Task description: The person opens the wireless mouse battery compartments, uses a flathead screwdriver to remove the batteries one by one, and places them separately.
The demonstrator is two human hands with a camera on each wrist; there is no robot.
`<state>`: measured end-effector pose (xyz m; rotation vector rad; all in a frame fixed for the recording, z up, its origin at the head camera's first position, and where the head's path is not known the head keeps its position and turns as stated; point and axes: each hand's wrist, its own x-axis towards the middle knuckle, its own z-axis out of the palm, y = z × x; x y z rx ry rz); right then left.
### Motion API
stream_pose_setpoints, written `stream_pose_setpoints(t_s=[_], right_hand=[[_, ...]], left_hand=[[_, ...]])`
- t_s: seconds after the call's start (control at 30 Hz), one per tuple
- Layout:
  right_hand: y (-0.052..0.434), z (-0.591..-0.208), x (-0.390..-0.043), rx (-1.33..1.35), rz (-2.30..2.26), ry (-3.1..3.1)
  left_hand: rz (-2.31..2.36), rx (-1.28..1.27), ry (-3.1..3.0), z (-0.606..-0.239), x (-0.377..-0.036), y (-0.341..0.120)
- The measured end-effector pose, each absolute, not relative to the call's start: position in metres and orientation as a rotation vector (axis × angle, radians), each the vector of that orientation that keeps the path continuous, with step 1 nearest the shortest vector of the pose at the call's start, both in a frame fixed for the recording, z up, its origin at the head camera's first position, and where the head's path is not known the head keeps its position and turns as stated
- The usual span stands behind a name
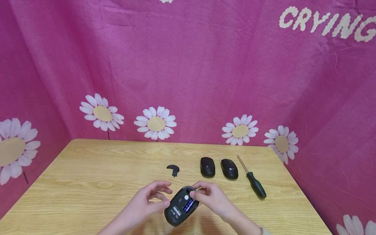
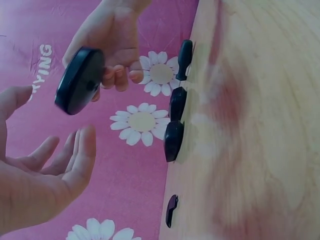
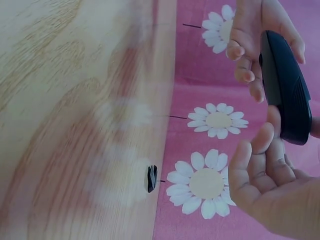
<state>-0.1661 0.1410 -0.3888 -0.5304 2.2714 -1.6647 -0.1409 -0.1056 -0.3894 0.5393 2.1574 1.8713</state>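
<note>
A black mouse [image 1: 180,209] is held upside down just above the table's near edge, its battery bay open with a blue battery [image 1: 188,205] inside. My right hand [image 1: 205,194] grips the mouse at its far right end with curled fingers. In the left wrist view the mouse [image 2: 77,82] hangs in that right hand [image 2: 112,40]. My left hand [image 1: 152,197] is beside the mouse's left edge, fingers loosely spread; my left hand [image 2: 55,170] shows a gap to it. The right wrist view has the mouse [image 3: 282,85] between both hands.
A small black battery cover [image 1: 173,169] lies on the wooden table [image 1: 88,182] behind the hands. Two more black mice [image 1: 207,166] [image 1: 229,168] and a green-handled screwdriver [image 1: 254,181] lie to the right. Pink daisy-print cloth surrounds the table.
</note>
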Motion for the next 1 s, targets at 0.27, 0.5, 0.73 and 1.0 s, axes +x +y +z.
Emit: stream_pose_setpoints(t_s=[0.27, 0.5, 0.73, 1.0], right_hand=[[0.146, -0.384, -0.165, -0.396, -1.827, 2.17], [0.143, -0.383, -0.162, -0.297, -1.954, 2.098], [0.138, -0.382, -0.159, -0.225, -2.048, 2.015], [0.133, -0.387, -0.156, -0.192, -2.071, 1.952]], left_hand=[[1.855, 0.457, 2.379, -0.394, -0.131, -0.097], [1.852, 0.484, 2.623, -0.407, -0.127, -0.087], [1.78, 0.585, 2.809, -0.414, -0.132, -0.079], [1.716, 0.555, 2.868, -0.412, -0.138, -0.072]])
